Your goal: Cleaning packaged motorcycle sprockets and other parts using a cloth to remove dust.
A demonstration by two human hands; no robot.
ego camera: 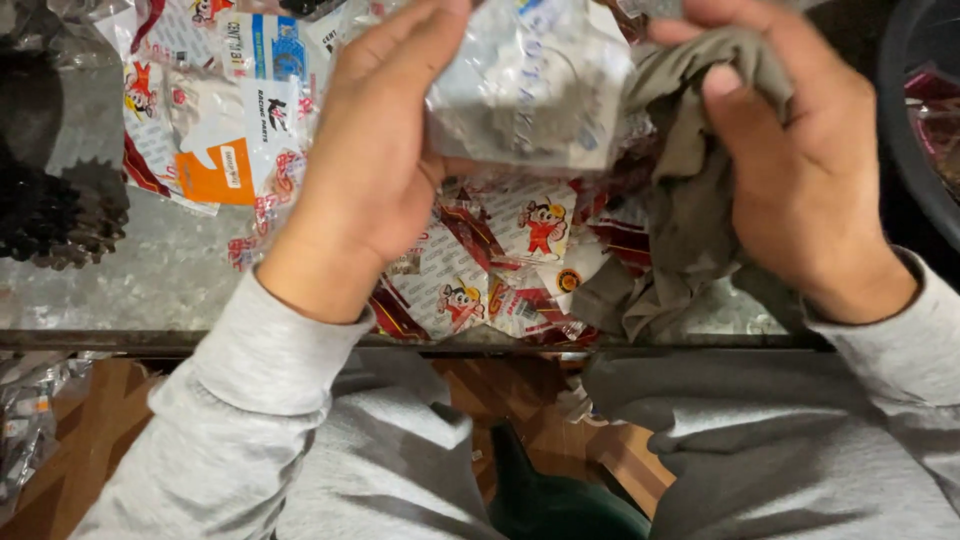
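So the person's left hand (375, 160) has a clear plastic packet (530, 85) held up over the counter (150, 280), thumb under its lower edge and fingers up the side, a firm grip on it. The right hand (800, 170) is bunched into a grey-brown rag (690, 170), fingers closed on it, with the rag's top pressed against the packet's right edge and the rest hanging down to the counter.

Looks to me like the wiping is mid-way: the packet's face is cloudy and a bit dusty-looking, so I'd guess it isn't finished. You can just make out a round toothed metal part inside it, some kind of sprocket, though the plastic glare hides most of it.

Underneath there's a heap of other packets (500, 250), red and white with a cartoon figure, and I can't tell which are cleaned. A stack of dark sprockets (55, 215) sits at the far left.
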